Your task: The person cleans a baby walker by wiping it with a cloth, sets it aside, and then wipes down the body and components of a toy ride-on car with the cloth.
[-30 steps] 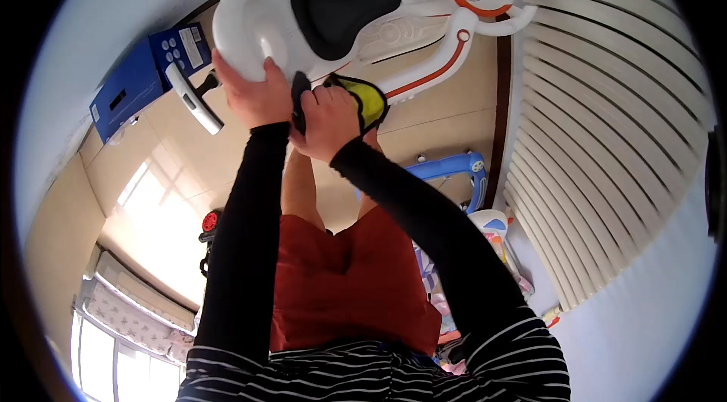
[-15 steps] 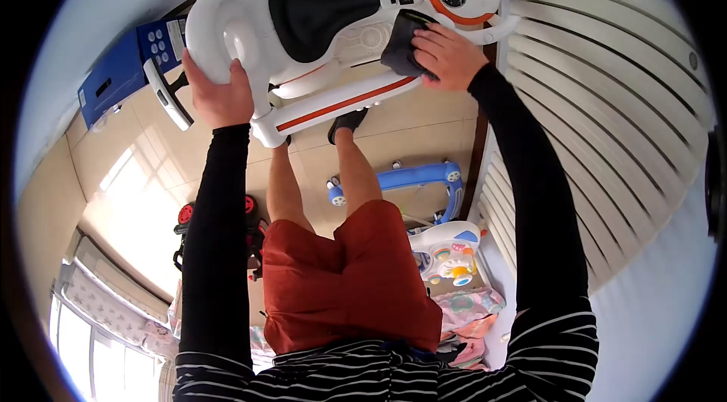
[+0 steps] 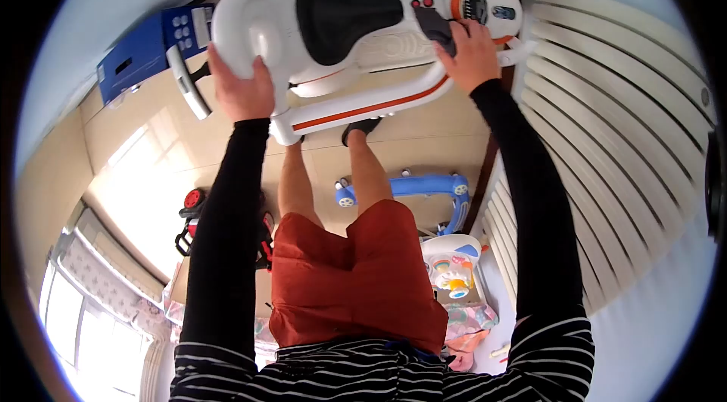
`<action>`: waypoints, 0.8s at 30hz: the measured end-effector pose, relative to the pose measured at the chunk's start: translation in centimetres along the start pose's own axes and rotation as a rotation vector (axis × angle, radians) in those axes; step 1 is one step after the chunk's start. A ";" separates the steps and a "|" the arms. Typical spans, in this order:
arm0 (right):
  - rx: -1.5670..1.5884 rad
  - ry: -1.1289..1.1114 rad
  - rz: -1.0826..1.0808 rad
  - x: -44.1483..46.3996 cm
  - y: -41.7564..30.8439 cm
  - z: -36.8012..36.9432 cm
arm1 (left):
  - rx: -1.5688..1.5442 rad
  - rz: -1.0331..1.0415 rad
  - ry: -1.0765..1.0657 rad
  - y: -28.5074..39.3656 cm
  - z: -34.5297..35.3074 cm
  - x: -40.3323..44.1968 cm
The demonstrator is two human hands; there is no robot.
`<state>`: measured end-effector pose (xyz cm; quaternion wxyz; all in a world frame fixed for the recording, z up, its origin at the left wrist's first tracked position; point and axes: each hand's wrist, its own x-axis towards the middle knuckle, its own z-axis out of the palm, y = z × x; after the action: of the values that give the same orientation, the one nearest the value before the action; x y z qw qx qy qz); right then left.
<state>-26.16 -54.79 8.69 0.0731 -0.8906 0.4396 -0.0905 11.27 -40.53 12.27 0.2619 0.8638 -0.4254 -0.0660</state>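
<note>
Cloth (image 3: 434,25) moved nearer buttons (image 3: 422,3), jutting from right grip (image 3: 474,55).

Looks like smooth, glossy plastic on the white-and-orange rounded ride-on toy (image 3: 379,46), turning matt on its black saddle-shaped seat (image 3: 341,19). Shows matt fabric in the dark-grey cloth (image 3: 435,28). Gleams like polished tile toward the left edge of the beige floor (image 3: 189,156). Reads as smooth card on the blue rectangular box (image 3: 140,57), plastic on the blue curved frame (image 3: 424,185).
</note>
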 end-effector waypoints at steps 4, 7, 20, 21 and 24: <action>-0.080 -0.355 0.213 4.5 1.0 0.1 | -0.053 0.018 -0.007 0.5 -0.4 0.1; 0.046 -0.258 0.450 7.7 -0.3 -0.3 | -0.003 0.046 0.003 0.5 -0.4 0.2; 0.904 0.131 0.418 8.9 -33.2 1.3 | -0.639 -0.513 -0.334 -5.5 0.7 -13.4; 0.836 0.132 0.350 9.7 -34.2 1.9 | -0.661 -0.544 -0.359 -5.6 0.9 -14.1; 0.617 0.124 0.282 13.9 -34.0 1.4 | -0.540 -0.583 -0.450 -4.9 0.0 -13.8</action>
<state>8.63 -45.32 15.82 0.3241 -0.7496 0.5140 -0.2623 6.01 -27.49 8.26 0.3493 0.8125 -0.1781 -0.4314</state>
